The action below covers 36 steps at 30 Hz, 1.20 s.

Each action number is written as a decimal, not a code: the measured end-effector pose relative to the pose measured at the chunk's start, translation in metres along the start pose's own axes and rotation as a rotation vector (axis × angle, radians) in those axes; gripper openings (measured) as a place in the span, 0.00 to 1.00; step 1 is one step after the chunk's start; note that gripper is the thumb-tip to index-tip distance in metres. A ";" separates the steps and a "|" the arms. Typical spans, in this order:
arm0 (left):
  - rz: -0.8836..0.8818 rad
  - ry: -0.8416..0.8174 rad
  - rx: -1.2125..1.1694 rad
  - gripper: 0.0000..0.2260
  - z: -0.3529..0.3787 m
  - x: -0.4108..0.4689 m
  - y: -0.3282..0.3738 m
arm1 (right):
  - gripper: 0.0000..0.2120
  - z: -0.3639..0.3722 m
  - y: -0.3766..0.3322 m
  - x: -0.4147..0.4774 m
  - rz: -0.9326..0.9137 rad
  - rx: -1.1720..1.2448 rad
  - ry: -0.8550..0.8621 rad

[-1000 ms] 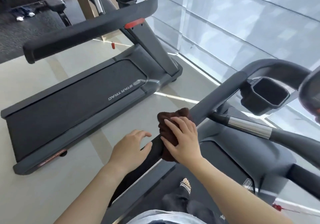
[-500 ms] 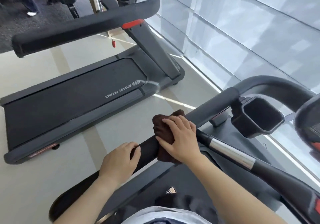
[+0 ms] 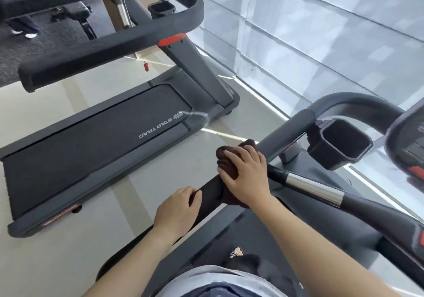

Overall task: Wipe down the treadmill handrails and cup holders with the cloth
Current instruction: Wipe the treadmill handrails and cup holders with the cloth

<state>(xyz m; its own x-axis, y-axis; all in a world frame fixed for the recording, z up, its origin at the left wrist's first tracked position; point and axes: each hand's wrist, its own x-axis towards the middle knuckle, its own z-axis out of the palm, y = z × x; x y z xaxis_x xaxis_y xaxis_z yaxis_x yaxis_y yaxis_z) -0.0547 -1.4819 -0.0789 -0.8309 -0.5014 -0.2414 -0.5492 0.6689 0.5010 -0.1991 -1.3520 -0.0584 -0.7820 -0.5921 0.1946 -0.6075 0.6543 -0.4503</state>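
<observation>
A dark brown cloth (image 3: 228, 160) is wrapped over the black left handrail (image 3: 284, 129) of the treadmill I stand on. My right hand (image 3: 246, 175) presses the cloth around the rail. My left hand (image 3: 177, 209) grips the same rail just below the cloth, fingers curled over it. A square black cup holder (image 3: 341, 145) hangs off the rail further up, to the right of the cloth. A second bar with a chrome section (image 3: 314, 187) runs from under my right hand toward the lower right.
A second Star Trac treadmill (image 3: 96, 150) stands to the left across a strip of pale floor, with its own handrail (image 3: 110, 49) and cup holder (image 3: 161, 9). A glass wall (image 3: 321, 33) runs along the right. A person's legs (image 3: 23, 29) show at top left.
My left hand went from hovering open to gripping the rail below the cloth. The right hand with the cloth has stayed at about the same spot on the rail.
</observation>
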 end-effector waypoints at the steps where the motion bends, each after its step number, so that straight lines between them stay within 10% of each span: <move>1: 0.000 0.001 0.008 0.17 0.000 0.000 -0.001 | 0.18 0.004 -0.005 -0.009 -0.009 0.001 -0.001; 7: 0.025 -0.055 -0.014 0.17 0.001 0.005 -0.003 | 0.09 0.012 -0.011 -0.019 -0.052 0.042 0.093; 14: 0.181 -0.056 0.021 0.17 -0.004 0.020 0.007 | 0.09 -0.036 0.009 -0.009 0.317 0.233 0.348; 18: 0.372 -0.036 0.013 0.18 -0.001 0.038 0.040 | 0.12 -0.074 0.031 -0.026 0.275 -0.028 0.470; 25: 0.473 -0.052 0.061 0.20 0.014 0.071 0.102 | 0.18 -0.046 0.066 -0.047 0.464 -0.445 0.003; 36: 0.384 -0.031 0.082 0.20 0.043 0.103 0.151 | 0.14 -0.070 0.105 -0.068 0.168 -0.413 0.200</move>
<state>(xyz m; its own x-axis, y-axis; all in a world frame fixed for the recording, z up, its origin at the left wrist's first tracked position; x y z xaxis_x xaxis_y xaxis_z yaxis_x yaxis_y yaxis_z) -0.2270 -1.4084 -0.0637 -0.9789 -0.1903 -0.0751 -0.2024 0.8469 0.4917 -0.2188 -1.2102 -0.0580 -0.8610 -0.3864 0.3307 -0.4430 0.8892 -0.1144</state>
